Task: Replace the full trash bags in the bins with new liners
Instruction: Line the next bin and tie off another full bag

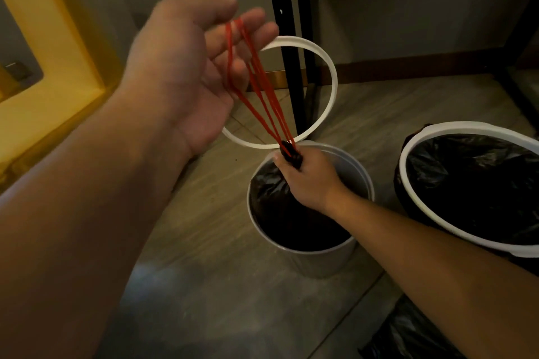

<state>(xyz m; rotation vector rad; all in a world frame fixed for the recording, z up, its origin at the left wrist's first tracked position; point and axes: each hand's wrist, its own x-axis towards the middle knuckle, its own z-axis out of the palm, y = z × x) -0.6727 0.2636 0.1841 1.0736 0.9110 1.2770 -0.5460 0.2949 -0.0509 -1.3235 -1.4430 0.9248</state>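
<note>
A small white bin (320, 259) stands on the floor with a full black trash bag (280, 212) in it. My right hand (306, 180) grips the bag's gathered neck just above the bin. Red drawstrings (259, 87) run taut from that neck up to my left hand (189, 66), which is raised with the strings looped over its curled fingers. A loose white bin ring (332, 81) lies on the floor behind the strings. A second white bin (408, 177) at the right has a black liner (478, 183) held by its ring.
A black metal post (288, 37) stands right behind the loose ring. A yellow-lit panel (58, 52) fills the left side. Crumpled black plastic (408, 335) lies at the bottom right. Grey tiled floor (204, 285) spreads in front of the bins.
</note>
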